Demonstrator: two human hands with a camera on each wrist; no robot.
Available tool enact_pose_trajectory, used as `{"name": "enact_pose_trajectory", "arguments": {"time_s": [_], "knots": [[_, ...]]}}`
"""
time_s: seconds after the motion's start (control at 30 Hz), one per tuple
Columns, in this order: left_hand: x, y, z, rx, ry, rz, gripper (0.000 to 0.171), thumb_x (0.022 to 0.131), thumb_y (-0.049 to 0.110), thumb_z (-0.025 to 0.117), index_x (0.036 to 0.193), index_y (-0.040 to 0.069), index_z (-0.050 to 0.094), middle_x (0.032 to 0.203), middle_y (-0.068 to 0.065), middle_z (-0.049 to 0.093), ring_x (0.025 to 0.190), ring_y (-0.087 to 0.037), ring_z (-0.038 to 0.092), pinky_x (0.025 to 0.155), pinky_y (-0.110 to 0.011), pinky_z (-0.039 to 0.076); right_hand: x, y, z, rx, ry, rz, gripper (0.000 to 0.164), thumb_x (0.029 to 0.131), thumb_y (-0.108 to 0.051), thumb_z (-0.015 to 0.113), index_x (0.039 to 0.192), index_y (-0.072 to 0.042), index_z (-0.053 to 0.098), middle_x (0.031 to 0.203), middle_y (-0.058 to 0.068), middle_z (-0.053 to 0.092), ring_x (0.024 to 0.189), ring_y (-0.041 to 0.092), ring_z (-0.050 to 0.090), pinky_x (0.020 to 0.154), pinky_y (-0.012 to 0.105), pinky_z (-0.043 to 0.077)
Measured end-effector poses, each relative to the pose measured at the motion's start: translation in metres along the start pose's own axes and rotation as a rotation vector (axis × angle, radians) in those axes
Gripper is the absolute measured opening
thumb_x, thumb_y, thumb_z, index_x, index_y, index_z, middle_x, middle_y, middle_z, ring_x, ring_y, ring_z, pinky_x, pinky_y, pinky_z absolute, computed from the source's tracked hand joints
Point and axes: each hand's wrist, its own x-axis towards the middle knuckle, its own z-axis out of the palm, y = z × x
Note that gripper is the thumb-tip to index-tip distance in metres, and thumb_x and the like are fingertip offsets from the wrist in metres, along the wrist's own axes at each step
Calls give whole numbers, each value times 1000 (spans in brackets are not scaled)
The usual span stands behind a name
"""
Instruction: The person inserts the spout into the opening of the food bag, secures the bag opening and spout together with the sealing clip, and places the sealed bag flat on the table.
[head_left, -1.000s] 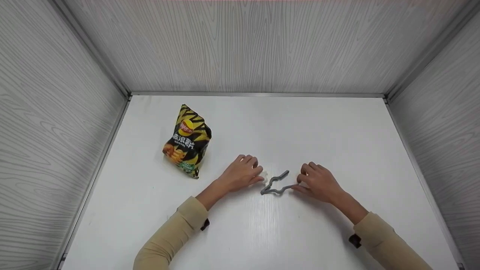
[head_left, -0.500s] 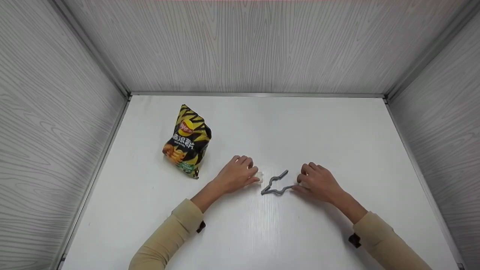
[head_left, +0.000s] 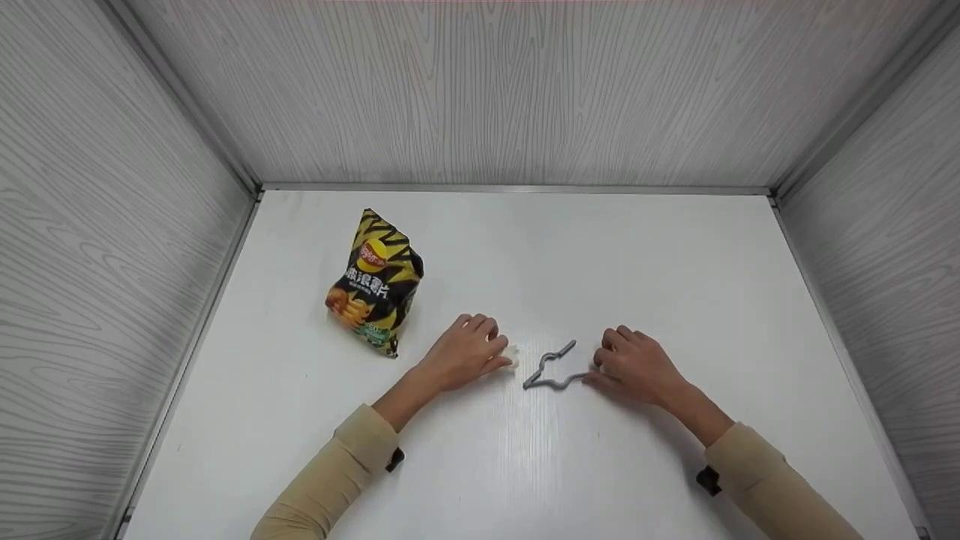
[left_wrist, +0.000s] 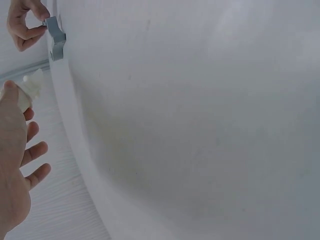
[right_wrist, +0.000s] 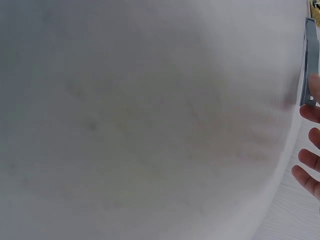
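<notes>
My left hand (head_left: 463, 354) pinches a small whitish piece (head_left: 511, 355) with a ragged edge between thumb and forefinger. In the left wrist view this whitish piece (left_wrist: 33, 84) sticks out past the thumb, its kind unclear. Across from it, my right hand (head_left: 636, 366) holds the end of one arm of a grey bent strip (head_left: 556, 384) between thumb and forefinger. The strip looks like a hinged clip spread into a V, both arms wavy, its corner towards the left hand. In the right wrist view the grey strip (right_wrist: 311, 55) shows edge-on beside the fingertips.
A black and yellow chip bag (head_left: 375, 285) lies on the white table (head_left: 600, 255), left of and beyond the left hand. Wood-grain panels (head_left: 480, 90) with metal edging enclose the table at the back and both sides.
My left hand has drawn back to the left with the whitish piece, widening the gap to the grey strip. The right hand and the strip stay almost in place.
</notes>
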Motion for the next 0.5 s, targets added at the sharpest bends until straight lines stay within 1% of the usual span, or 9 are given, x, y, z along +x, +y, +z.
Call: {"name": "enact_pose_trajectory", "arguments": {"time_s": [0.13, 0.27, 0.43, 0.5], "knots": [[-3, -2, -1, -12, -9, -11, 38, 109, 52, 47, 108, 16, 61, 113, -5, 67, 109, -24, 63, 98, -41, 53, 0, 0, 1, 12, -12, 6, 35, 84, -52, 85, 83, -18, 75, 88, -1, 62, 78, 17, 54, 65, 34, 51], [-6, -3, -1, -23, -26, -21, 39, 109, 52, 47, 110, 16, 62, 114, -6, 67, 110, -25, 63, 100, -41, 53, -1, 0, 2, 9, -25, 12, 35, 84, -52, 86, 83, -18, 75, 88, -1, 62, 78, 17, 53, 65, 34, 51], [-10, -4, -6, -27, -58, -37, 39, 110, 52, 46, 112, 17, 62, 117, -5, 67, 115, -24, 63, 104, -42, 53, -1, -1, 3, -5, -60, 26, 34, 85, -51, 85, 84, -19, 74, 89, -2, 61, 80, 17, 53, 66, 34, 50], [-12, -4, -7, -25, -60, -39, 39, 110, 51, 46, 112, 16, 62, 117, -6, 67, 115, -24, 63, 104, -42, 53, -1, -1, 3, -8, -71, 28, 33, 86, -50, 85, 84, -19, 74, 90, -1, 62, 80, 17, 54, 66, 34, 51]]}}
